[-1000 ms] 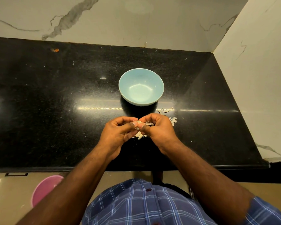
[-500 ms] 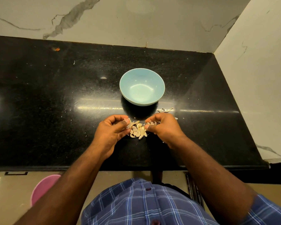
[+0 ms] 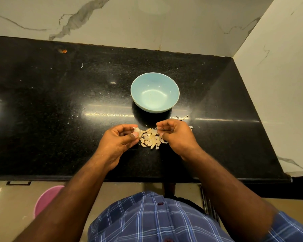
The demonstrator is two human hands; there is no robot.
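A pile of pale garlic cloves (image 3: 151,139) lies on the black counter (image 3: 59,102), just in front of an empty light-blue bowl (image 3: 155,92). My left hand (image 3: 119,142) is at the pile's left edge and pinches a whitish garlic piece (image 3: 136,130) between thumb and fingers. At the pile's right edge, my right hand (image 3: 177,137) has its fingers curled, with a thin pale bit of garlic between its fingertips. A gap over the pile separates the two hands.
Loose garlic skins (image 3: 181,117) lie right of the bowl, behind my right hand. Marble walls close the counter at the back and right. A small orange scrap (image 3: 64,51) sits far back left. A pink tub (image 3: 45,199) stands on the floor below the counter edge.
My hands were pressed together over the pile a second ago. They have pulled apart, left hand leftward and right hand rightward, uncovering the garlic cloves.
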